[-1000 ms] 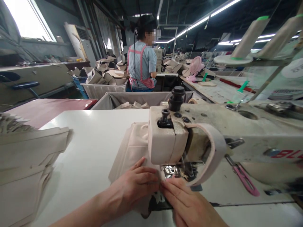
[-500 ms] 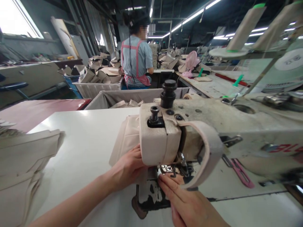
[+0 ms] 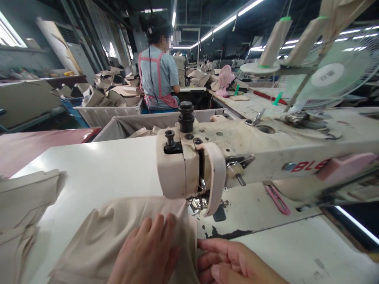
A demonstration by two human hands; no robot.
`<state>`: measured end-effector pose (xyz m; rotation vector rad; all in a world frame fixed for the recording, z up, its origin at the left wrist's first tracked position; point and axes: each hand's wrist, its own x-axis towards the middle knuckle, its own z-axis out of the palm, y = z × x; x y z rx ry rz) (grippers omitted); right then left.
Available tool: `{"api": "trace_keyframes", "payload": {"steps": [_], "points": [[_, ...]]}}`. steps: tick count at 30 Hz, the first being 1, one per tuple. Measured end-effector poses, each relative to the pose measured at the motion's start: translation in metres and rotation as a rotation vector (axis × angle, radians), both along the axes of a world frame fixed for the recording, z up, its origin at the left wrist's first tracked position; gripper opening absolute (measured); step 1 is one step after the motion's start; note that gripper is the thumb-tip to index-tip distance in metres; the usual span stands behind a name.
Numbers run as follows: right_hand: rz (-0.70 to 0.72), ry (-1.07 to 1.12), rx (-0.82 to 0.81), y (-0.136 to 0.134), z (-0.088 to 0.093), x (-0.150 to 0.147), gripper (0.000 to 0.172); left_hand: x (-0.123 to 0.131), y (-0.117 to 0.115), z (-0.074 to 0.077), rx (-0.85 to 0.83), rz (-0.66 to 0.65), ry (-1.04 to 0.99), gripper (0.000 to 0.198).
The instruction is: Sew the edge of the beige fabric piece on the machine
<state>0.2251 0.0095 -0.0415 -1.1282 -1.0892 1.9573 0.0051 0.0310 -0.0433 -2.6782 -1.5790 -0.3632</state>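
Note:
A beige fabric piece (image 3: pixel 118 232) lies on the white table in front of the sewing machine head (image 3: pixel 189 165), with its edge near the presser foot (image 3: pixel 197 203). My left hand (image 3: pixel 148 252) rests flat on the fabric with fingers stretched out. Just to its right, my right hand (image 3: pixel 233 264) sits at the fabric's right edge, fingers curled and pointing left, touching the cloth. I cannot tell whether it pinches the edge.
A stack of beige fabric pieces (image 3: pixel 20 213) sits at the table's left. Pink thread snips (image 3: pixel 276 199) lie under the machine arm. Thread cones (image 3: pixel 275 39) and a fan (image 3: pixel 334 75) stand behind it. A person in a blue shirt (image 3: pixel 156 79) works beyond a bin (image 3: pixel 124 126) of cut pieces.
The fabric has been pulled out from behind the needle toward me and to the left. Both hands have moved back toward the near edge, and my view has shifted.

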Motion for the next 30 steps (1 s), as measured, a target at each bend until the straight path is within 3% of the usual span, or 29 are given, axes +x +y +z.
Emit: {"api": "trace_keyframes", "payload": {"steps": [3,7,11,14,19,22,25,27,30], "points": [[-0.068,-0.087,0.129,0.006,0.007,-0.010,0.046,0.002,0.008,-0.004,0.027,-0.116,-0.262,0.034],[-0.156,-0.141,0.171,0.011,0.010,-0.021,0.042,0.010,0.024,-0.003,-0.172,-0.178,-0.604,0.033],[-0.065,-0.174,0.054,0.017,0.006,-0.024,0.050,0.016,0.037,0.001,-0.295,-0.220,-0.592,0.028],[-0.038,-0.205,0.082,0.020,0.004,-0.024,0.049,0.018,0.041,-0.002,-0.250,-0.192,-0.623,0.025],[-0.065,-0.184,0.121,0.022,0.008,-0.023,0.043,0.022,0.041,-0.009,-0.231,-0.196,-0.762,0.015],[-0.092,-0.181,0.125,0.022,0.011,-0.022,0.047,0.024,0.041,-0.009,-0.228,-0.122,-0.740,0.019],[-0.130,-0.195,0.119,0.022,0.012,-0.023,0.049,0.025,0.041,-0.009,-0.227,-0.204,-0.771,0.018],[-0.140,-0.172,0.108,0.023,0.013,-0.023,0.047,0.025,0.041,-0.011,-0.178,-0.273,-0.813,0.017],[-0.148,-0.148,0.078,0.024,0.013,-0.024,0.044,0.025,0.039,-0.016,0.042,-0.323,-0.789,0.012]]}}
